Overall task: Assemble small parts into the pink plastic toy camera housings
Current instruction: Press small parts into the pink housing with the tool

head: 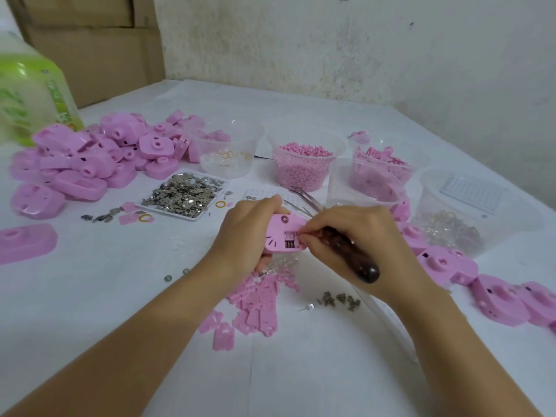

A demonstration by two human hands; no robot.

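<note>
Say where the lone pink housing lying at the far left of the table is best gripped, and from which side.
Grip the lone housing across its short width, thumb on the near long wall, fingers on the far one, coming from above. It lies flat on the table, apart from the pile, so both long walls look free; its rounded ends would likely slip.

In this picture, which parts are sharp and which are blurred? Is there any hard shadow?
Head view: the left hand, the right hand with its dark-handled tool and the pink housing between them are fairly sharp; the green bottle and the housing pile at the left edge are smeared; light is soft, shadows faint.
</note>
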